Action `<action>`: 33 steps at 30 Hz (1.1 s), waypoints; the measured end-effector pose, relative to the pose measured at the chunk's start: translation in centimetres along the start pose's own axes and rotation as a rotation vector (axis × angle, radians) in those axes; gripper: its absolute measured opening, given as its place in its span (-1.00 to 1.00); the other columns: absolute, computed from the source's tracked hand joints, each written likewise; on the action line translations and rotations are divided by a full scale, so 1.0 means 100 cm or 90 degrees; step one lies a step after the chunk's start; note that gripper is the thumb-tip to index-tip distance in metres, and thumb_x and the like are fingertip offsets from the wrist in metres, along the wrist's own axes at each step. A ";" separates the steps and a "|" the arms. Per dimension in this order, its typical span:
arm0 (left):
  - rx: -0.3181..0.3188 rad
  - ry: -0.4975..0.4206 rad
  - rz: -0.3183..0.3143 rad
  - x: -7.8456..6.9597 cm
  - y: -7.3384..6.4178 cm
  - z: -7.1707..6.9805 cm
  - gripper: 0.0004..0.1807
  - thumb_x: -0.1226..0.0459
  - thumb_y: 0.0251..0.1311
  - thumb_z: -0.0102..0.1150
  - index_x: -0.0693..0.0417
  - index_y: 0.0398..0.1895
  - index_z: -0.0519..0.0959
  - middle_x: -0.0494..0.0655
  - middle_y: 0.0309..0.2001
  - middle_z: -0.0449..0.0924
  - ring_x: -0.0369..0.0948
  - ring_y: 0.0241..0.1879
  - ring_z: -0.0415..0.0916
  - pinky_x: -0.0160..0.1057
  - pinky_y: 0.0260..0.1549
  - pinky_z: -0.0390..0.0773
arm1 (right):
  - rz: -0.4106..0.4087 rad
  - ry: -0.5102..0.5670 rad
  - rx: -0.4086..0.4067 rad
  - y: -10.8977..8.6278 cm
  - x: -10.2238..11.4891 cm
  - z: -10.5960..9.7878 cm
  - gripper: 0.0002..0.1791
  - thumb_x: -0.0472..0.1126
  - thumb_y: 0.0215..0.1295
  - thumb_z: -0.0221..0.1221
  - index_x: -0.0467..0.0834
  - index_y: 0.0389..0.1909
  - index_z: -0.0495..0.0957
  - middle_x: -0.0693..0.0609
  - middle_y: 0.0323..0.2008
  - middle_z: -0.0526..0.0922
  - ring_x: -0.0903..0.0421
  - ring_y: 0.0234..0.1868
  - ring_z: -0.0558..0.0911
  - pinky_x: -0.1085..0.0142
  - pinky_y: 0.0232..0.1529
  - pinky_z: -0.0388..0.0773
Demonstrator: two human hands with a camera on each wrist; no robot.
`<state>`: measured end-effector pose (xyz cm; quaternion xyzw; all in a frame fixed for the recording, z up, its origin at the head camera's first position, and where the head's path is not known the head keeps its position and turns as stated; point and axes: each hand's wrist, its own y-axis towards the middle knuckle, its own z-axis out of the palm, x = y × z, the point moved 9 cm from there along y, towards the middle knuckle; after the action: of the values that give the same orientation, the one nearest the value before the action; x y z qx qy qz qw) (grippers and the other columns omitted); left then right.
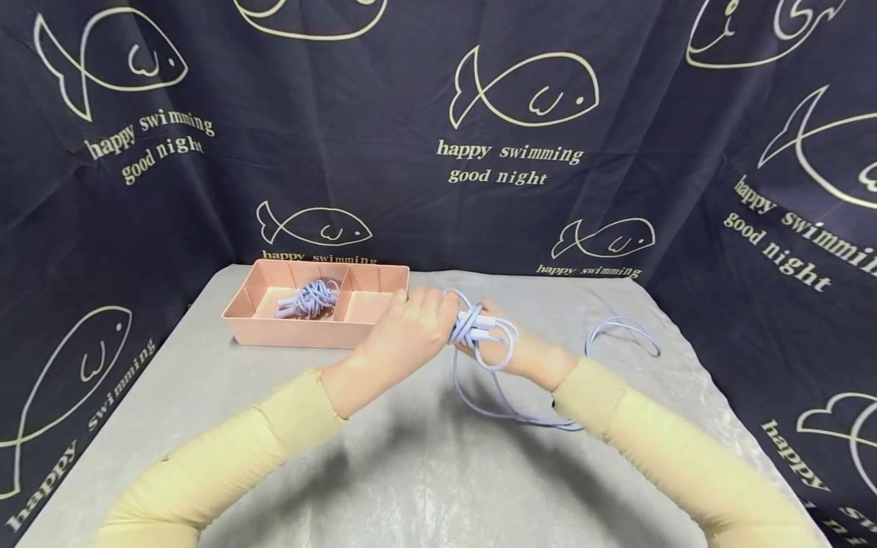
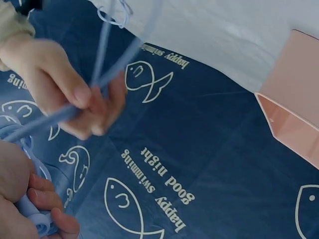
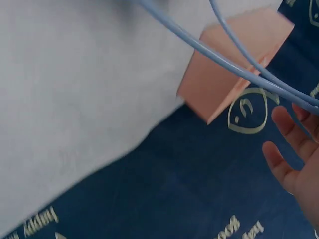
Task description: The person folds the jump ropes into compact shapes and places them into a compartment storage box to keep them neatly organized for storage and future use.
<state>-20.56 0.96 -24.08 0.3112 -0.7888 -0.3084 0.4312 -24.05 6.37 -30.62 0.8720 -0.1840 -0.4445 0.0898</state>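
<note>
My left hand [image 1: 411, 323] grips a wound bundle of light-blue cord [image 1: 467, 329] with pale cylindrical ends [image 1: 485, 323]. In the left wrist view, its curled fingers [image 2: 45, 196] wrap one cylindrical end. Just behind the bundle, my right hand [image 1: 521, 352] is partly hidden in the head view. The left wrist view has that hand [image 2: 75, 89] pinching a running strand between thumb and fingers. A doubled loop hangs below both hands toward the right forearm. From the right wrist view, strands [image 3: 214, 55] run to the right hand [image 3: 304, 159] at the edge.
At the back left of the grey-covered table [image 1: 274, 472] stands a pink divided box [image 1: 294, 332]. A second bundled blue cord [image 1: 314, 298] lies in its left part. More loose cord [image 1: 620, 320] curves over the table on the right. Dark printed cloth [image 1: 425, 205] surrounds the table.
</note>
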 end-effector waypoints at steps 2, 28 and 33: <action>-0.006 0.001 0.004 -0.002 0.000 -0.001 -0.85 0.39 0.22 -0.19 0.10 -0.43 0.41 -0.10 -0.62 0.35 -0.18 -0.65 0.29 -0.28 -0.69 0.17 | 0.061 0.221 0.006 0.002 -0.020 0.004 -0.72 -0.25 0.12 0.09 -0.27 -0.14 0.50 -0.11 -0.21 0.60 0.08 -0.16 0.55 0.16 -0.03 0.41; 0.017 0.024 0.012 -0.010 -0.011 0.020 -0.84 0.37 0.24 -0.18 0.06 -0.45 0.39 -0.17 -0.68 0.32 -0.22 -0.71 0.30 -0.30 -0.73 0.19 | 0.152 0.140 -0.080 0.038 -0.131 -0.049 -0.85 -0.26 -0.01 0.18 -0.16 -0.70 0.53 0.06 -0.72 0.44 0.00 -0.48 0.43 0.09 -0.16 0.34; 0.050 0.016 -0.034 0.005 -0.012 0.036 -0.80 0.38 0.28 -0.25 0.07 -0.46 0.37 -0.12 -0.68 0.34 -0.16 -0.71 0.34 -0.25 -0.73 0.21 | 0.196 0.140 -0.062 0.039 -0.129 -0.065 -0.93 -0.25 -0.21 0.27 -0.14 -0.71 0.58 0.07 -0.73 0.47 0.02 -0.52 0.44 0.12 -0.20 0.33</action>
<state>-23.61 0.63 -26.36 0.3527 -0.7861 -0.2849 0.4201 -26.72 7.89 -15.94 0.8715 -0.2828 -0.3357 0.2185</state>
